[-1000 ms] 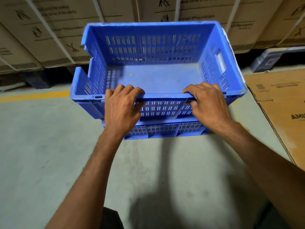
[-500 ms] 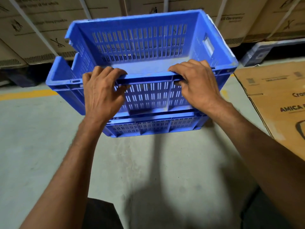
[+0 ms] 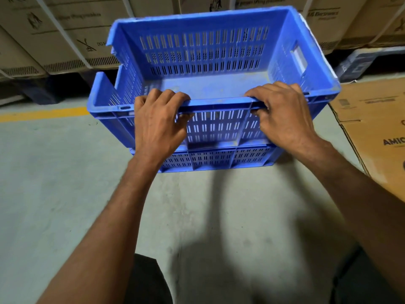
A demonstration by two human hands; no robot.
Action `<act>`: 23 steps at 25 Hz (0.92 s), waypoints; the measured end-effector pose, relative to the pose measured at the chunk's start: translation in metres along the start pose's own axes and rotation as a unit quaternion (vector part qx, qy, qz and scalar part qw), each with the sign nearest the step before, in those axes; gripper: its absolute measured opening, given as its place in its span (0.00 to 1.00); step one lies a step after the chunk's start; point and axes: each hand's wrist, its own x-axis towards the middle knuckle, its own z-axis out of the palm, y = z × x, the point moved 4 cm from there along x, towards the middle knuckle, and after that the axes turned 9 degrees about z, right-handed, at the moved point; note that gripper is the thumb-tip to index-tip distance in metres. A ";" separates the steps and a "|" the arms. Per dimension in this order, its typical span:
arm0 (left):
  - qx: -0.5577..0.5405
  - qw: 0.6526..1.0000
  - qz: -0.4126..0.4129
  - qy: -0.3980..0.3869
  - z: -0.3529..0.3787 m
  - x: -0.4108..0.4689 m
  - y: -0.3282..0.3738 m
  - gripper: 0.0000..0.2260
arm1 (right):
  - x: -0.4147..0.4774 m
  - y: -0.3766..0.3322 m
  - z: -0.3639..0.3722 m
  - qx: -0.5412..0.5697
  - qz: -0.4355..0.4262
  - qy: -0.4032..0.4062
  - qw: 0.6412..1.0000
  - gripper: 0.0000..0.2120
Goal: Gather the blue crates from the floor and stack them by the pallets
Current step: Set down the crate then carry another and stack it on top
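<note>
Upper crate [image 3: 208, 84] rim clamped in my left hand [image 3: 157, 126] and right hand [image 3: 285, 119], over lower crate [image 3: 214, 159]. Cartons [image 3: 76, 29] stand close behind, flat cardboard [image 3: 372, 119] at right.

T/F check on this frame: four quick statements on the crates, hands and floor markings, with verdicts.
1. The left hand and right hand both grip the near rim of the top crate. True.
2. The top crate has boxes in it. False: it is empty.
3. A lower crate sits beneath it. True.
4. The yellow line runs to the right of the crates. False: it is to their left.
</note>
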 end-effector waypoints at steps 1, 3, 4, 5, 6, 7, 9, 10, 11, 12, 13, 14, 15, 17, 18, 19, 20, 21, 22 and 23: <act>-0.005 1.000 0.002 -0.002 -0.001 0.000 -0.001 0.12 | 0.000 0.000 0.000 0.000 0.004 -0.004 1.000 0.17; -0.011 1.000 0.009 -0.004 -0.002 -0.001 -0.001 0.12 | -0.001 -0.003 -0.001 0.003 -0.001 -0.020 1.000 0.17; -0.012 1.000 0.011 -0.003 -0.002 -0.001 -0.001 0.12 | -0.002 -0.006 -0.001 0.000 -0.012 -0.029 1.000 0.19; -0.012 1.000 0.011 -0.003 -0.002 0.000 -0.001 0.12 | -0.002 -0.009 0.000 -0.009 -0.027 -0.037 0.999 0.21; -0.010 1.000 0.009 -0.004 -0.002 0.000 -0.002 0.13 | -0.002 -0.012 0.001 -0.019 -0.039 -0.040 0.998 0.23; -0.002 1.000 0.011 -0.004 -0.001 0.000 -0.002 0.13 | -0.002 -0.013 0.002 -0.027 -0.043 -0.037 0.998 0.24; 0.016 1.000 0.024 -0.006 0.000 -0.002 -0.003 0.13 | -0.002 -0.015 0.004 -0.023 -0.036 -0.016 0.999 0.23; 0.019 0.999 0.030 -0.007 0.000 -0.002 -0.004 0.13 | -0.002 -0.015 0.005 -0.017 -0.031 -0.007 0.999 0.21; 0.018 0.999 0.033 -0.008 -0.001 -0.001 -0.005 0.13 | -0.002 -0.016 0.007 -0.015 -0.029 -0.001 0.999 0.19; 0.015 0.999 0.030 -0.011 -0.001 -0.002 -0.006 0.13 | -0.003 -0.016 0.009 -0.018 -0.031 0.005 0.999 0.17; 0.015 0.999 0.026 -0.013 -0.001 -0.002 -0.006 0.13 | -0.004 -0.017 0.010 -0.025 -0.034 0.010 0.999 0.16; 0.017 1.000 0.022 -0.013 -0.001 -0.002 -0.005 0.13 | -0.004 -0.017 0.010 -0.031 -0.035 0.015 0.999 0.16; 0.019 1.000 0.020 -0.010 0.000 -0.002 -0.005 0.14 | -0.003 -0.017 0.010 -0.035 -0.036 0.018 0.999 0.16; 0.016 1.000 0.020 0.000 0.000 -0.004 -0.004 0.14 | -0.003 -0.016 0.010 -0.037 -0.044 0.019 0.998 0.17; 0.014 1.000 0.021 0.005 0.001 -0.005 -0.004 0.14 | -0.003 -0.015 0.010 -0.038 -0.049 0.018 0.998 0.17; 0.013 1.000 0.022 0.009 0.002 -0.005 -0.003 0.14 | -0.002 -0.015 0.009 -0.039 -0.054 0.017 0.998 0.17; 0.015 1.000 0.024 0.010 0.003 -0.005 -0.003 0.14 | -0.002 -0.014 0.008 -0.041 -0.058 0.018 0.997 0.18; 0.017 0.999 0.025 0.010 0.004 -0.005 -0.003 0.14 | -0.003 -0.014 0.008 -0.043 -0.058 0.020 0.997 0.18; 0.018 0.999 0.025 0.009 0.004 -0.005 -0.003 0.14 | -0.003 -0.015 0.008 -0.045 -0.057 0.022 0.997 0.18; 0.016 1.000 0.025 0.008 0.004 -0.005 -0.003 0.14 | -0.003 -0.015 0.008 -0.048 -0.057 0.024 0.997 0.17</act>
